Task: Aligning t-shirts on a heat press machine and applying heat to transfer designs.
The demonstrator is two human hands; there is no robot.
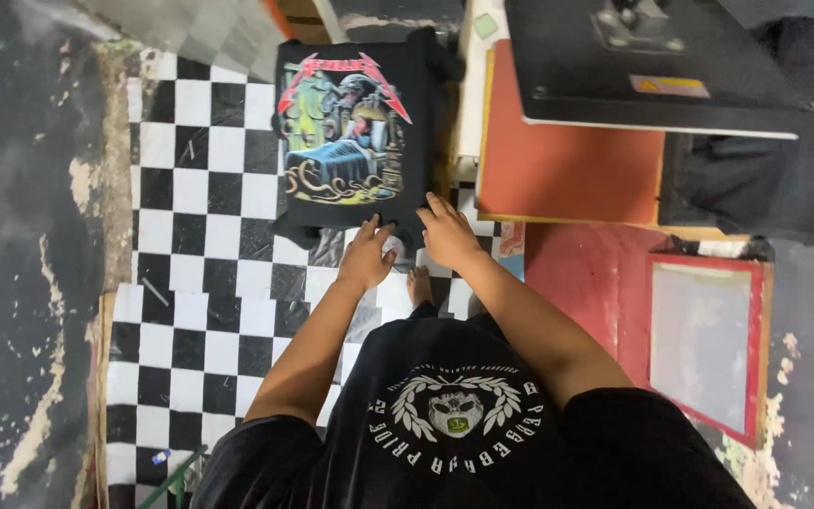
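A folded black T-shirt (pixel 350 132) with a colourful print lies on a surface above the checkered floor. My left hand (pixel 367 254) and my right hand (pixel 447 231) both reach forward to its near edge, fingers spread and pressing on the fabric at the bottom hem. Neither hand grips anything; the palms rest flat. My own black shirt with a white round emblem (pixel 459 415) fills the lower middle of the view.
A heat press with an orange pad (pixel 567 170) and a raised black upper plate (pixel 652 66) stands to the right. A red-framed screen (pixel 708 339) leans at lower right. Black-and-white checkered floor (pixel 200 245) lies below, with my bare foot (pixel 419 285) on it.
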